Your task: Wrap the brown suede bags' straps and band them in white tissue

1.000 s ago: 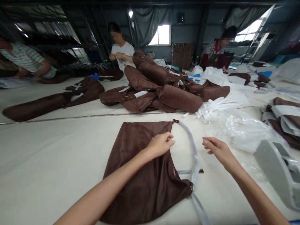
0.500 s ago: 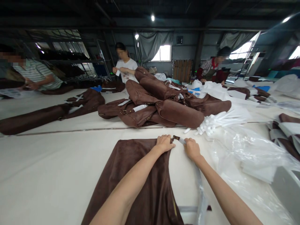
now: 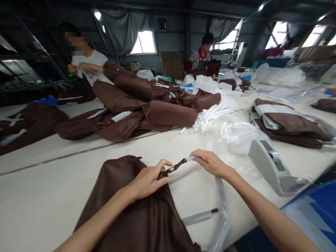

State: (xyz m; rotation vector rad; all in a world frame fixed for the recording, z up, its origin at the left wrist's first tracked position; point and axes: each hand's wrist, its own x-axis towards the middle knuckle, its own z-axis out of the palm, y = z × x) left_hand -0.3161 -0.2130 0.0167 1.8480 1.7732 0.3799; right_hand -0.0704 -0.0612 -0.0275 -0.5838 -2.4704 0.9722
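Note:
A dark brown bag (image 3: 118, 210) lies on the pale table in front of me, its zipper edge facing right. My left hand (image 3: 151, 178) grips the bag's upper right corner, thumb and forefinger on either side of the strap tab. From that corner a metal buckle (image 3: 172, 168) joins the bag to a strap wrapped in whitish film (image 3: 222, 206). My right hand (image 3: 210, 161) pinches this strap just past the buckle and holds it taut. The wrapped strap hangs from my right hand down to the table. Another wrapped strap end (image 3: 201, 217) with a brown tip lies beside the bag.
A heap of brown bags (image 3: 170, 113) stands across the table, with white tubes (image 3: 207, 117) and clear plastic (image 3: 236, 133) at its right. A grey tape dispenser (image 3: 273, 168) and folded brown pieces (image 3: 291, 122) are on the right. Two people (image 3: 90, 64) work beyond the table.
My view has swung to the right. The bag's corner and the strap are lifted and closer to me, and the strap is drawn straight between my hands.

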